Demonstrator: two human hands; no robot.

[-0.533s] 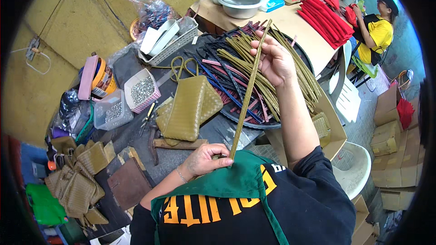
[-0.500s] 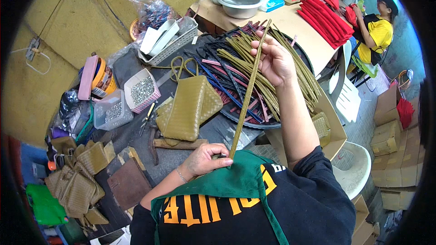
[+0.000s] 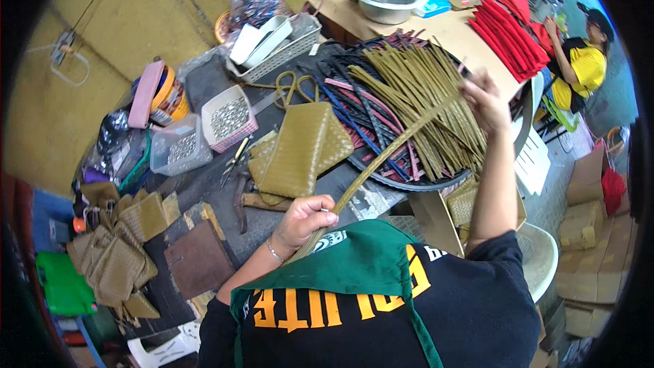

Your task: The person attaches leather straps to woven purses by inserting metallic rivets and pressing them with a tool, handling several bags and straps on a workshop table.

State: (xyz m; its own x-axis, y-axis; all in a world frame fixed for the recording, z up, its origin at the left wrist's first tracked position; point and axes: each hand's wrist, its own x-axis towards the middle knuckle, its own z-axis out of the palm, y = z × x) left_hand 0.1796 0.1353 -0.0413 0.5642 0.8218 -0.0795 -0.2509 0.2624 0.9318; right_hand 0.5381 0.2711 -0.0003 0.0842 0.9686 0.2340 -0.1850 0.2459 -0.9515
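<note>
A long olive strap [image 3: 388, 153] stretches slantwise between my two hands. My left hand [image 3: 305, 223] is closed round its lower part, close to the green apron [image 3: 381, 249]. Up at the right, my right hand [image 3: 485, 99] pinches the strap near its other end, slightly blurred. Behind the strap, a wide black tray [image 3: 409, 186] carries a heap of olive straps [image 3: 409, 82], with dark, blue and pink ones beside them. An olive woven pouch [image 3: 289, 157] with a looped strap lies on the table beyond my left hand.
Left of the pouch are a hammer [image 3: 262, 202], pliers [image 3: 235, 160] and two tubs of metal parts [image 3: 228, 119]. Woven pieces [image 3: 116, 259] are piled at lower left, beside a brown square [image 3: 197, 259]. Red cloth [image 3: 507, 37] lies far right, near a seated person [image 3: 579, 65].
My right hand has swung right and a little down, pulling the strap from steep to more slanted. The whole view has shifted slightly.
</note>
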